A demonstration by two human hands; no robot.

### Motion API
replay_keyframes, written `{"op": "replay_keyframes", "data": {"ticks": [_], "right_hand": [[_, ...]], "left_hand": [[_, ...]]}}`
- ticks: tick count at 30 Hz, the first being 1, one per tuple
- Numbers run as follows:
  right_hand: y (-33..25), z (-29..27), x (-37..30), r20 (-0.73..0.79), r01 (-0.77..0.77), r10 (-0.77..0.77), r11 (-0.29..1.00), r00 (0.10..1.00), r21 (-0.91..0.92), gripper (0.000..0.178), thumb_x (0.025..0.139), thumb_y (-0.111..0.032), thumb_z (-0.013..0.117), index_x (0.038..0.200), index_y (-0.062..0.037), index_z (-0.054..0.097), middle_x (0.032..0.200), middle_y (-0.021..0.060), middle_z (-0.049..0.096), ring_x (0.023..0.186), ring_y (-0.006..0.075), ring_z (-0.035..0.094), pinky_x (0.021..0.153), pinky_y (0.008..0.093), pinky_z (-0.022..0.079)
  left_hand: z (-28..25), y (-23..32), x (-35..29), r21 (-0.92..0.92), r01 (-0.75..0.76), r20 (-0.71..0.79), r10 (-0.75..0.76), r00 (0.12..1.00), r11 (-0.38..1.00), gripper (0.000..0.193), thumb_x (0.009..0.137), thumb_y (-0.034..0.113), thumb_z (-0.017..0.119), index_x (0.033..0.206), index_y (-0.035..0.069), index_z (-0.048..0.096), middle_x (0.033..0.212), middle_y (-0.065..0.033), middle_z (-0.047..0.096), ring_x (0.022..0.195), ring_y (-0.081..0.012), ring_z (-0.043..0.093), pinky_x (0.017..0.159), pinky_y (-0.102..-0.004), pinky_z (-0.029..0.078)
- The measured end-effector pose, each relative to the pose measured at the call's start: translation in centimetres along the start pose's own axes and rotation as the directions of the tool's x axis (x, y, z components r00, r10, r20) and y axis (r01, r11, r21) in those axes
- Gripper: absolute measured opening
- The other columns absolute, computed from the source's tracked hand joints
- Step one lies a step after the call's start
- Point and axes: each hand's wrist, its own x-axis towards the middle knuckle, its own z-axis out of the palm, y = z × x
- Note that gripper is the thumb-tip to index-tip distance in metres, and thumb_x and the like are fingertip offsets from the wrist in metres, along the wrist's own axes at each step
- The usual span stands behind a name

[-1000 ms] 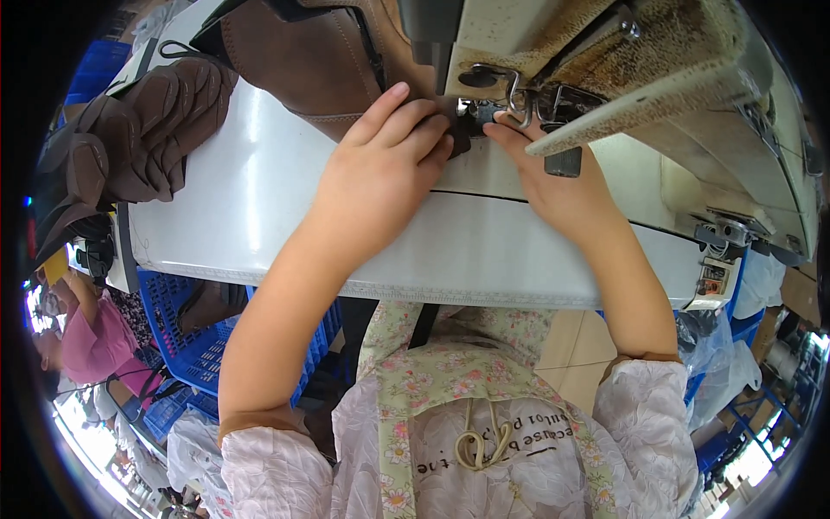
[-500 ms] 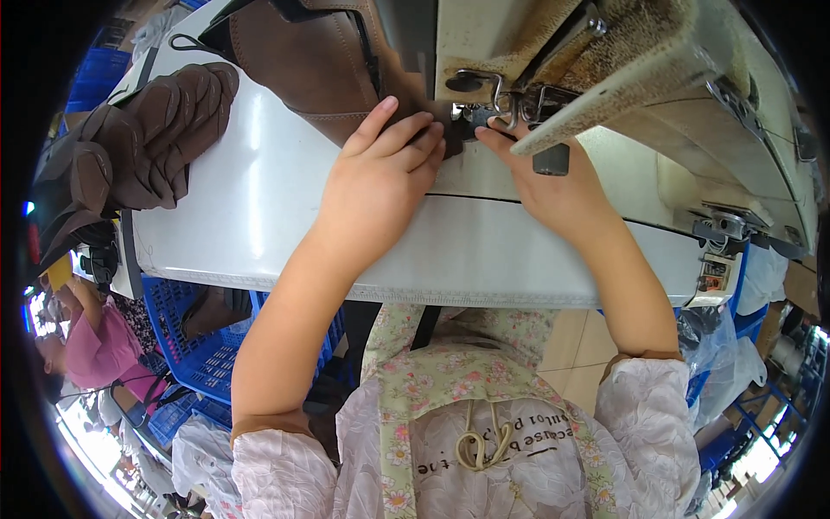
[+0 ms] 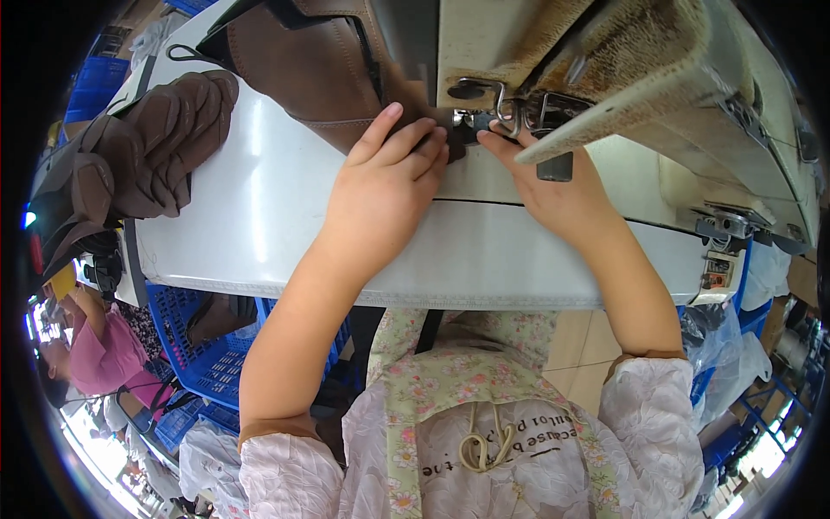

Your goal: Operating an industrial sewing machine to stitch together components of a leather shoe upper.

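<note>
A brown leather piece [image 3: 294, 69], stitched and black-edged, looks like a boot upper and lies to the left of the sewing machine [image 3: 657, 95]. Flat on its near edge rests my left hand [image 3: 380, 186], fingers stretched and slightly spread, close to the needle area. Opposite, my right hand [image 3: 558, 186] reaches in under the machine's head. Its thumb and a finger point out beside the presser foot [image 3: 471, 121]; the guard bar hides the others. Whether those fingertips touch the leather I cannot tell.
Stacked brown leather pieces [image 3: 156, 143] overhang the white table's [image 3: 259, 216] left side. Below stands a blue plastic basket [image 3: 212, 368] with dark pieces inside. A person in pink [image 3: 108, 350] sits at far left. Plastic bags [image 3: 726, 355] hang at right.
The whole view has shifted slightly right and down. Both hands keep nearly the same places by the machine, and any movement of the leather is too small to tell.
</note>
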Motion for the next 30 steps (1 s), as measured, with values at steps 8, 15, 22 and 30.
{"op": "replay_keyframes", "data": {"ticks": [8,15,22,30], "right_hand": [[-0.3,-0.2,0.3,-0.005,-0.046,0.046,0.997,0.999,0.054,0.048,0.081,0.004,0.059,0.125,-0.0139,0.065,0.124,0.0100,0.065,0.109,0.0321,0.064,0.091,0.0428,0.052],[0.2,0.6,0.1,-0.074,-0.046,0.056,0.991,0.996,0.126,0.059,0.075,0.000,0.062,0.132,-0.0172,0.063,0.093,0.0069,0.067,0.092,0.0303,0.055,0.079,0.0413,0.046],[0.1,0.7,0.6,-0.083,-0.074,0.089,0.981,0.993,0.178,0.054,0.078,-0.002,0.061,0.129,-0.0196,0.065,0.094,0.0085,0.068,0.087,0.0320,0.056,0.079,0.0423,0.046],[-0.4,0.2,1.3,-0.087,-0.141,0.180,0.930,0.980,0.338,0.036,0.083,-0.005,0.062,0.117,-0.0158,0.069,0.105,0.0101,0.070,0.090,0.0344,0.062,0.078,0.0425,0.047]], "left_hand": [[0.1,-0.2,0.0,0.005,0.002,0.015,-0.002,1.000,1.000,0.030,0.077,0.012,0.061,0.103,0.003,0.073,0.113,-0.0037,0.070,0.120,-0.0187,0.057,0.116,-0.0434,0.034],[0.2,-0.3,0.4,0.012,-0.006,-0.007,0.006,1.000,1.000,0.029,0.078,0.012,0.060,0.102,0.002,0.073,0.113,-0.0039,0.070,0.120,-0.0186,0.057,0.116,-0.0427,0.035],[0.5,-1.2,0.7,0.012,-0.011,-0.005,0.011,1.000,1.000,0.027,0.079,0.012,0.061,0.102,0.003,0.073,0.114,-0.0036,0.070,0.120,-0.0187,0.057,0.116,-0.0425,0.035],[0.4,-2.5,1.0,-0.028,-0.042,0.008,0.042,0.999,0.999,0.028,0.078,0.011,0.061,0.103,0.005,0.073,0.115,-0.0021,0.070,0.122,-0.0190,0.057,0.116,-0.0425,0.035]]}}
